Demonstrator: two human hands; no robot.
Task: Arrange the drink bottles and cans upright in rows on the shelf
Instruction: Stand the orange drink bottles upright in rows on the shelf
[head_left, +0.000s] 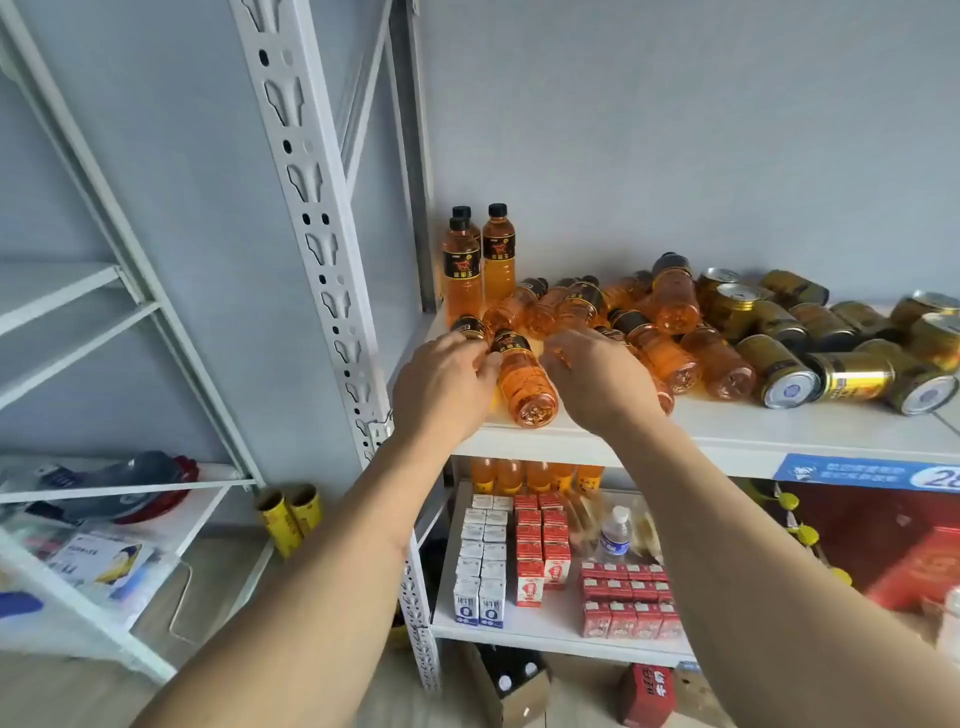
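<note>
Fallen orange bottle between hands: left hand pinching it, right hand relaxed beside.

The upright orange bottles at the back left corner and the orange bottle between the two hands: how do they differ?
The upright orange bottles stand on their bases against the wall, caps up; the bottle between the hands lies on its side, base toward the camera. Nothing touches the standing ones; the left hand touches the lying one. They share orange liquid and a black label.
</note>
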